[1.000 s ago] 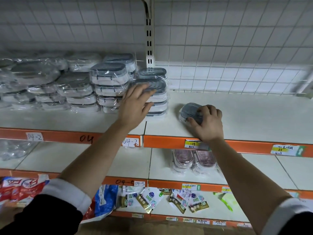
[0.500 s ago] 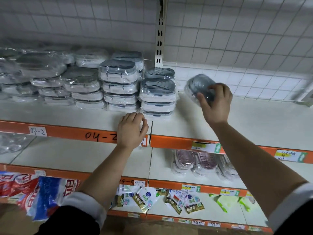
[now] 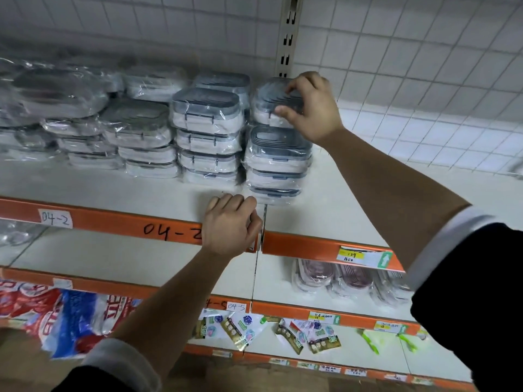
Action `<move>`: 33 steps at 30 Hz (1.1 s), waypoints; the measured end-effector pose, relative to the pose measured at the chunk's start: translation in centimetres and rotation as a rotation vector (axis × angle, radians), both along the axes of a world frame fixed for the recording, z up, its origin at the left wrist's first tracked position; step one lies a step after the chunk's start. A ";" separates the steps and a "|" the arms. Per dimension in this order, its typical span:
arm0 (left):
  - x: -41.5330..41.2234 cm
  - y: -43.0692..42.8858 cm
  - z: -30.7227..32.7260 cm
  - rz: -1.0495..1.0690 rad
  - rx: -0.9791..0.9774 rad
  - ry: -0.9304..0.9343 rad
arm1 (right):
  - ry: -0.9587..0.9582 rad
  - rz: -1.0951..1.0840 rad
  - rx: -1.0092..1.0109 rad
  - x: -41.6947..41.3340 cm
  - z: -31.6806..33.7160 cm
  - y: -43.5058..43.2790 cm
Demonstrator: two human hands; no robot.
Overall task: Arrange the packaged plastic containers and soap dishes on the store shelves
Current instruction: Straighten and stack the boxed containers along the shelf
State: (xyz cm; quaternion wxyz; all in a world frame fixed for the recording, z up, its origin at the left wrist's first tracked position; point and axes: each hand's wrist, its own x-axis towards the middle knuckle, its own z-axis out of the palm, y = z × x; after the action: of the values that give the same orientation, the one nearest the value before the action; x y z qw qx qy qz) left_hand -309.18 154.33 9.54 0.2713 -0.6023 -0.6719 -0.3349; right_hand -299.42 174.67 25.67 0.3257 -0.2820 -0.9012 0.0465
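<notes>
Right hand [image 3: 311, 108]: up at the top shelf, thumb and fingertips pinching a grey-lidded, white-bodied plastic soap dish in clear crinkled wrap [image 3: 268, 100].
Held dish: at the top of the rightmost stack of wrapped grey-lidded dishes [image 3: 278, 162]. Whether it rests on the dish beneath or hangs just above it cannot be told.
Left hand [image 3: 232, 224]: fingers curled over the orange front strip of the top shelf [image 3: 113, 222], thumb on its face, gripping it where two shelf boards meet.
Toppling risk: the stack is tall, narrow and close to the front. A dish set off-centre, or pressed down at one end, could tip it forward off the shelf.
Slipping risk: wrap lies on wrap, so the layers probably slide easily. Letting go before the dish sits level could send it sideways.
Snagging risk: loose film may cling to the fingers as they leave and drag the dish along.
Left side: a neighbouring stack of the same dishes [image 3: 208, 134] stands just beside, leaving no room there.
Behind: a slotted beige metal upright [image 3: 287, 38] and a white wire grid panel [image 3: 410, 80] close off the back.
Open room: bare white shelf board [image 3: 311, 216] stretches to the right beneath the forearm. The freest way out for the hand is likely up and rightward.
</notes>
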 end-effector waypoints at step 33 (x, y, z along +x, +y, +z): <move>-2.1 -12.3 -0.4 -0.239 -0.439 -0.042 | 0.053 -0.264 -0.309 8.6 -8.0 -18.6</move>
State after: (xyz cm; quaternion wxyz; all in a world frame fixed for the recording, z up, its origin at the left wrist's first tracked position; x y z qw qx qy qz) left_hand -311.27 142.02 9.09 0.0784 -0.7149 -0.6580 -0.2232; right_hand -290.83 156.02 17.71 0.3056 -0.4428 -0.8297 0.1489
